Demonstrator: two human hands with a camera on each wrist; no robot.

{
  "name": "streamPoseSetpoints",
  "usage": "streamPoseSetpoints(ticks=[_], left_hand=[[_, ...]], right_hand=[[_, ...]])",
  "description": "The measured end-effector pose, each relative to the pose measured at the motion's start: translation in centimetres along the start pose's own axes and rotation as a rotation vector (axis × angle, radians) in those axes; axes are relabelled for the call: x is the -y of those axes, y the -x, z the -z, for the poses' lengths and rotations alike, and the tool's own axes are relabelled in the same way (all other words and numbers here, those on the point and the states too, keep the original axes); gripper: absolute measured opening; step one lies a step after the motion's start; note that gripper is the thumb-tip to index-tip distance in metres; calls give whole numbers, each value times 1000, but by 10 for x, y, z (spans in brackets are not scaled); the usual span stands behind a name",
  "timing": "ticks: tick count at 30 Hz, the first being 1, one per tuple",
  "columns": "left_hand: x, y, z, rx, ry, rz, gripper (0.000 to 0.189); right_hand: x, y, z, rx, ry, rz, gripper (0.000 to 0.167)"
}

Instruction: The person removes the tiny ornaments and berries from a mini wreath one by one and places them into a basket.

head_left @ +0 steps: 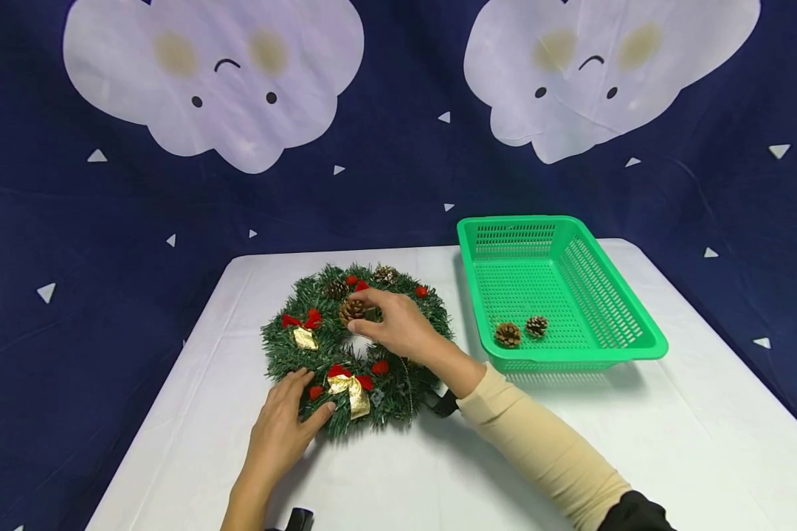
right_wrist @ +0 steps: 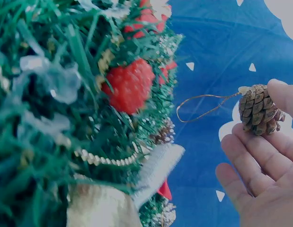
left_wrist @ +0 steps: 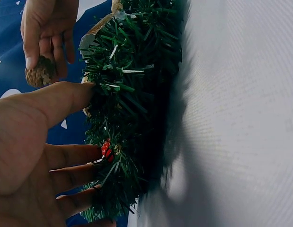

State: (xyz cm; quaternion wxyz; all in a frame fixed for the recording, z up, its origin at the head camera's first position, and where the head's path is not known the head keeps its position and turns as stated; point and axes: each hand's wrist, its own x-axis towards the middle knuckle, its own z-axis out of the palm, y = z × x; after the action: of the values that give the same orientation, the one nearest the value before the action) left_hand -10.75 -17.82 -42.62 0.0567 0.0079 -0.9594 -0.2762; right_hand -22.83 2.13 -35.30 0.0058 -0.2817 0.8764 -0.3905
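A green wreath (head_left: 285, 354) lies on the white table, decorated with red and gold bows (head_left: 350, 389), red berries (head_left: 380, 366) and several pine cones. Above its centre my right hand (head_left: 398, 324) pinches a brown pine cone (head_left: 353, 311) between thumb and fingers. In the right wrist view, a thin gold loop (right_wrist: 200, 109) hangs off this pine cone (right_wrist: 257, 111), apart from the wreath. My left hand (head_left: 280, 428) rests on the wreath's near left edge; its thumb and spread fingers touch the greenery (left_wrist: 118, 94) beside a red berry (left_wrist: 107, 150).
On the right of the table stands a green plastic basket (head_left: 607, 355). Two pine cones, one brown (head_left: 508, 335) and one white-tipped (head_left: 536, 326), lie in its near left corner. A dark blue cloth (head_left: 398, 184) with clouds hangs behind the white table (head_left: 677, 413).
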Motion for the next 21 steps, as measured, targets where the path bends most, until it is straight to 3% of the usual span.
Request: streamPoseSetpoints(ticks=[11, 21], left_hand=[[0, 0, 0, -1, 6, 11, 68], [-1, 0, -1, 4, 1, 17, 69]], right_hand=[[-5, 6, 21, -78, -19, -78, 45], [-20, 13, 41, -145, -41, -45, 46]])
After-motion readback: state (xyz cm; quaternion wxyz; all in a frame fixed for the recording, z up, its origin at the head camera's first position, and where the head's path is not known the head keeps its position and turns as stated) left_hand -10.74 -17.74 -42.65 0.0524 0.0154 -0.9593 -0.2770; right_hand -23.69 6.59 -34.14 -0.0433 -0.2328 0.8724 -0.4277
